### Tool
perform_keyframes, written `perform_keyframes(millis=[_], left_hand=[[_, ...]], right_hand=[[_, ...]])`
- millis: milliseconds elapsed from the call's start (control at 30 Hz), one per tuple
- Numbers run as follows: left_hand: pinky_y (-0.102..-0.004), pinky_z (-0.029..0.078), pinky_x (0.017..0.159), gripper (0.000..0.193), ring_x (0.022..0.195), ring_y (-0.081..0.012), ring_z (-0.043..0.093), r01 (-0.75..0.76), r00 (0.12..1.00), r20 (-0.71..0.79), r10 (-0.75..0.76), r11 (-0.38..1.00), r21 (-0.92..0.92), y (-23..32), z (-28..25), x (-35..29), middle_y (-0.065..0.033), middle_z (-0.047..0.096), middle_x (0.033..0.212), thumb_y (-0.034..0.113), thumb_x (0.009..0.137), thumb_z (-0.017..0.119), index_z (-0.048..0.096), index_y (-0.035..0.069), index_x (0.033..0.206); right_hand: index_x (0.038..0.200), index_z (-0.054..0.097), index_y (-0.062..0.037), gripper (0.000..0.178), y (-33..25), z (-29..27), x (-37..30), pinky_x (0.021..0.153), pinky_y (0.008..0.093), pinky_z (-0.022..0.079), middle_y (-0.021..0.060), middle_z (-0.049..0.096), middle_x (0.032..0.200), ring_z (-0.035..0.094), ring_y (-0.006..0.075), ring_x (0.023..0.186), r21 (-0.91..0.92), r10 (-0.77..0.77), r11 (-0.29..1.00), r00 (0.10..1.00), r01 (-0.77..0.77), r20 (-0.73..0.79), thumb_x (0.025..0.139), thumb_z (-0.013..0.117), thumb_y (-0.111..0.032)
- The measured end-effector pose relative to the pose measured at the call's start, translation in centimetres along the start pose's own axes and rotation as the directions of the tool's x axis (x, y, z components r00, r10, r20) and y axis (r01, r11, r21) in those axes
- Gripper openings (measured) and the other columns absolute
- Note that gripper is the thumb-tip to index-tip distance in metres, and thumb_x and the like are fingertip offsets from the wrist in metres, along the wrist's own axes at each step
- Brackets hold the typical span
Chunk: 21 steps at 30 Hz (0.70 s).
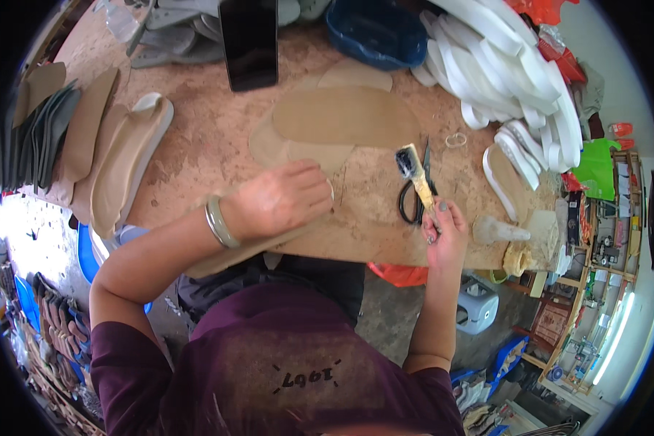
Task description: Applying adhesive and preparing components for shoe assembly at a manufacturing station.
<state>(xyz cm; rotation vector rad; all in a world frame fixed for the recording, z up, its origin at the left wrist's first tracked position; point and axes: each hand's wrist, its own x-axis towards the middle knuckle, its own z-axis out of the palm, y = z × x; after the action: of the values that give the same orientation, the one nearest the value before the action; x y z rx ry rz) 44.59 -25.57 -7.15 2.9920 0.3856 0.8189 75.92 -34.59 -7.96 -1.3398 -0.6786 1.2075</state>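
Observation:
My right hand (447,231) is closed round the handle of a glue brush (416,178), its dark-caked bristles pointing up and away from me. Behind the brush lies a pair of scissors (405,207) with black handles. My left hand (287,200), wearing a bangle at the wrist, is curled over a tan shoe sole (258,251) at the table's near edge. Hand and forearm hide most of that sole; a bit of white edge shows by the fingertips. Just beyond, flat tan insole sheets (338,116) overlap on the table.
A phone (249,43) stands at the far side beside a dark blue basin (378,33). White soles (487,62) are piled far right. At left are a tan-lined sole (131,156) and stacked dark sheets (40,138). A whitish bottle (498,230) lies near my right hand.

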Motion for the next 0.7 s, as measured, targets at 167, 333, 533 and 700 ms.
perform_keyframes(millis=[167, 333, 533, 700], left_hand=[[-0.0338, 0.048, 0.087, 0.019, 0.087, -0.022, 0.056, 0.062, 0.997, -0.036, -0.062, 0.998, 0.004, 0.5, 1.0, -0.6, -0.0067, 0.053, 0.085, 0.015, 0.069, 0.057, 0.057, 0.005, 0.085], [-0.0367, 0.046, 0.095, 0.024, 0.096, -0.024, 0.057, 0.042, 0.999, 0.014, -0.042, 0.999, -0.008, 0.5, -0.6, -0.1, -0.009, 0.056, 0.094, 0.016, 0.069, 0.057, 0.061, 0.003, 0.089], [-0.0355, 0.045, 0.098, 0.024, 0.104, -0.0208, 0.058, 0.143, 0.988, 0.068, -0.136, 0.983, -0.111, -0.1, -0.3, -0.5, -0.0062, 0.06, 0.098, 0.017, 0.072, 0.058, 0.063, 0.005, 0.093], [-0.0344, 0.045, 0.097, 0.021, 0.103, -0.0191, 0.059, 0.192, 0.981, 0.071, -0.182, 0.964, -0.183, -0.8, -0.2, -0.4, -0.0052, 0.061, 0.098, 0.016, 0.075, 0.059, 0.064, 0.006, 0.092]], right_hand=[[0.104, 0.066, -0.0012, 0.019, -4.6, 2.4, 2.7, 0.047, 0.0176, 0.029, 0.0006, 0.056, 0.068, 0.041, 0.0032, 0.053, -0.121, -0.179, 0.978, 0.982, 0.172, -0.056, 0.095, 0.064, -0.017], [0.106, 0.069, -0.0012, 0.019, -11.5, 6.5, 9.3, 0.057, 0.02, 0.039, 0.0012, 0.063, 0.073, 0.05, 0.0055, 0.061, -0.661, -0.552, 0.567, 0.822, 0.492, 0.138, 0.095, 0.064, -0.016], [0.101, 0.068, -0.0012, 0.016, -13.8, 11.8, 16.9, 0.061, 0.0239, 0.045, 0.0047, 0.065, 0.073, 0.058, 0.0082, 0.065, -0.765, -0.523, 0.358, 0.794, 0.536, 0.311, 0.093, 0.064, -0.014], [0.106, 0.063, -0.0011, 0.018, -10.0, 13.9, 20.6, 0.062, 0.0259, 0.049, 0.0059, 0.065, 0.076, 0.063, 0.0106, 0.066, -0.626, -0.315, 0.687, 0.927, 0.369, 0.201, 0.097, 0.061, -0.017]])
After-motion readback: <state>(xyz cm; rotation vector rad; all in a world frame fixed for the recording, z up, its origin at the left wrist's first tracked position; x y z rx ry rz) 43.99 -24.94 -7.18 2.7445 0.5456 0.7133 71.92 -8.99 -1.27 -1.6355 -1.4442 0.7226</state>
